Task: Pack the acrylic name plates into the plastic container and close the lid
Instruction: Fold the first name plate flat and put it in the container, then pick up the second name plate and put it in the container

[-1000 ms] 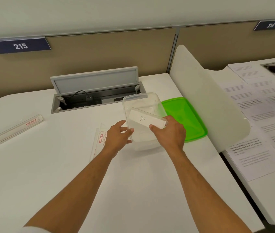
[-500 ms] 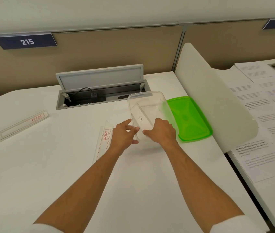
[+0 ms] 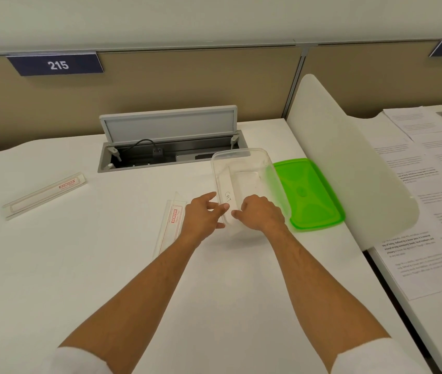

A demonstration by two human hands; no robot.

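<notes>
A clear plastic container (image 3: pixel 252 168) stands open on the white desk. Inside it, along the left wall, leans an acrylic name plate (image 3: pixel 227 188) marked "CAT". My left hand (image 3: pixel 202 215) pinches the container's near left wall between thumb and fingers. My right hand (image 3: pixel 259 214) is at the container's near rim, with curled fingers on the near end of that plate. The green lid (image 3: pixel 310 194) lies flat just right of the container. A second name plate (image 3: pixel 170 225) lies beside my left wrist, and a third name plate (image 3: pixel 43 197) lies far to the left.
An open grey cable hatch (image 3: pixel 168 141) sits in the desk behind the container. A white curved divider (image 3: pixel 349 168) stands to the right, with printed papers (image 3: pixel 427 201) on the desk beyond it. Behind the desk runs a tan partition wall (image 3: pixel 187 85).
My right hand has lowered the "CAT" plate from above the rim into the container and turned it lengthwise along the left wall. My left hand stayed at the container's near left corner.
</notes>
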